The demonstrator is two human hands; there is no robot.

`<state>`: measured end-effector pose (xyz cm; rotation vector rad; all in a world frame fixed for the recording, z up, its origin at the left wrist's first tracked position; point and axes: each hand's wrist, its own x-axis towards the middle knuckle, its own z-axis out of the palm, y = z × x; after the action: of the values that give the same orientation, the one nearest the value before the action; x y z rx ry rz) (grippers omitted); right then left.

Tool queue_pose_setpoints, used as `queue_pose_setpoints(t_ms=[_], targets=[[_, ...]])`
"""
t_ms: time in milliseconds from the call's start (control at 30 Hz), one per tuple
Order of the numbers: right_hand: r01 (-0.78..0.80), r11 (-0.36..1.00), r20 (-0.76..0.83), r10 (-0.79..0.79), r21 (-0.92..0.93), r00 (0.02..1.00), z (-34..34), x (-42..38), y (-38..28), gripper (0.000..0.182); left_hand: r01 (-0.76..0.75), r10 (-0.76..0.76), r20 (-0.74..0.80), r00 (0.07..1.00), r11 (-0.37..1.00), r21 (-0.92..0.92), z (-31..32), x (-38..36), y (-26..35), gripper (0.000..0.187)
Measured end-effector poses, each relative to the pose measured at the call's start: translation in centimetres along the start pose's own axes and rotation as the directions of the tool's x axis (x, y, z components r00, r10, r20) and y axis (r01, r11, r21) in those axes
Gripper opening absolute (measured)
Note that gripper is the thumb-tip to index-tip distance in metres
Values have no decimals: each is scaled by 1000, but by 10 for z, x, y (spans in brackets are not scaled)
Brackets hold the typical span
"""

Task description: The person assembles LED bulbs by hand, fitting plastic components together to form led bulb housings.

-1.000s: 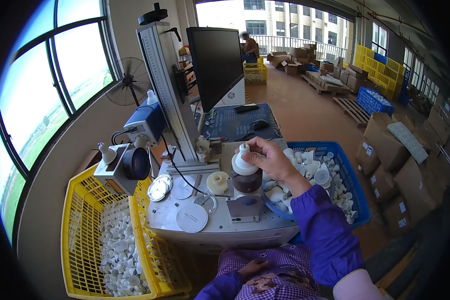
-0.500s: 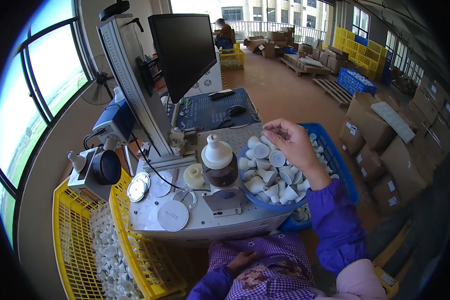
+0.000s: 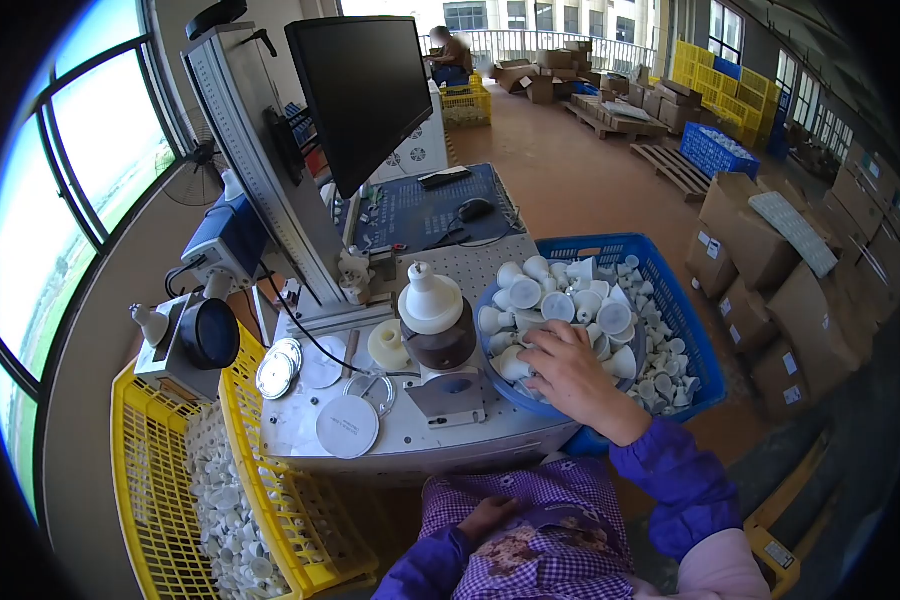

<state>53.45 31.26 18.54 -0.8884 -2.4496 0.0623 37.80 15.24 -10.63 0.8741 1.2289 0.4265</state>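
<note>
My right hand (image 3: 570,370) is over the near part of a round blue basin (image 3: 492,378), its bent fingers among white cup-shaped parts (image 3: 526,293); whether it grips one cannot be made out. My left hand (image 3: 489,514) rests on my purple checked apron (image 3: 550,540), its fingers partly hidden. On the metal worktable (image 3: 450,441), left of the basin, a white part (image 3: 431,300) stands upright on a dark round fixture (image 3: 440,345). Beyond the basin, a blue crate (image 3: 705,330) holds more white parts.
A yellow crate (image 3: 135,480) of white parts stands at lower left. A monitor (image 3: 360,95), metal column (image 3: 255,150) and lens device (image 3: 208,334) rise over the table. Cardboard boxes (image 3: 740,235) are at right. A seated person (image 3: 450,58) is far back.
My right hand has moved down and toward me, from the basin's far edge onto the parts near its front. My left hand has stayed on the apron. The view has shifted slightly.
</note>
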Motion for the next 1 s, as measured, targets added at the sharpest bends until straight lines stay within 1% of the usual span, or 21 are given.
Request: queue_pose_setpoints(t_ms=[33, 100, 133, 167, 200, 233, 300, 467, 533, 600, 667, 733, 767, 833, 867, 900, 933, 967, 1000], targets=[[14, 998, 1, -14, -55, 1000, 3, 1, 2, 36, -4, 4, -17, 1000, 1000, -4, -2, 2, -3, 47], [35, 998, -17, -36, -57, 999, 8, 2, 3, 35, -34, 35, -21, 999, 998, 44, -2, 3, -7, 46], [39, 997, -33, -41, -67, 999, 8, 2, 4, 34, -40, 41, -29, 999, 998, 40, -2, 4, -6, 46], [49, 997, -33, -51, -65, 998, 8, 2, 4, 34, -49, 51, -30, 998, 995, 84, -2, 4, -6, 46], [20, 999, -52, -23, -46, 998, 8, 2, 3, 33, -53, 57, -31, 998, 990, 129, -2, 2, -6, 45], [-9, 1000, -71, 7, -25, 997, 9, 2, 2, 32, -52, 58, -40, 998, 990, 127, -3, 4, -9, 45], [1, 1000, -79, -1, -9, 997, 10, 1, 5, 30, -73, 76, -31, 997, 993, 93, -2, 8, -12, 45], [40, 999, -100, -40, 4, 994, 11, 2, 4, 26, -68, 72, -38, 997, 995, 79, 0, 2, -4, 44], [4, 1000, -115, -3, 16, 993, 11, 3, 3, 25, -70, 73, -45, 996, 995, 65, -1, 2, -1, 44], [3, 1000, -126, 0, 24, 992, 11, 5, 2, 25, -54, 55, -22, 998, 998, 40, -2, 3, -3, 44], [-5, 999, -134, 9, 35, 991, 10, 7, 2, 25, -52, 53, -30, 998, 998, 30, -1, 9, -11, 45], [-33, 991, -165, 55, 133, 985, 8, 7, -2, 25, -39, 40, -34, 999, 999, 21, -1, 6, -11, 45], [-34, 990, -166, 57, 135, 984, 9, 6, -2, 25, -49, 51, -35, 998, 998, 51, -1, 5, -11, 45], [-70, 937, -251, 163, 342, 954, 11, 3, -2, 23, -58, 61, -33, 998, 995, 84, -1, -1, -2, 45], [-73, 937, -253, 166, 342, 953, 9, 0, -4, 23, -60, 63, -39, 997, 995, 84, 0, -5, 2, 45], [-131, 823, -185, 275, 553, 944, 5, -2, -8, 23, -60, 64, -46, 997, 995, 83, 0, -7, 4, 45], [-184, 658, -93, 362, 730, 927, 3, -5, -12, 23, -59, 63, -46, 997, 995, 83, 0, -7, 4, 45], [-184, 658, -93, 362, 730, 927, 3, -7, -14, 23, -47, 49, -54, 997, 998, 41, 0, -6, 3, 43], [-130, 474, -80, 398, 871, 914, 4, -9, -17, 23, -36, 36, -61, 997, 999, -1, 0, -4, 3, 42]])
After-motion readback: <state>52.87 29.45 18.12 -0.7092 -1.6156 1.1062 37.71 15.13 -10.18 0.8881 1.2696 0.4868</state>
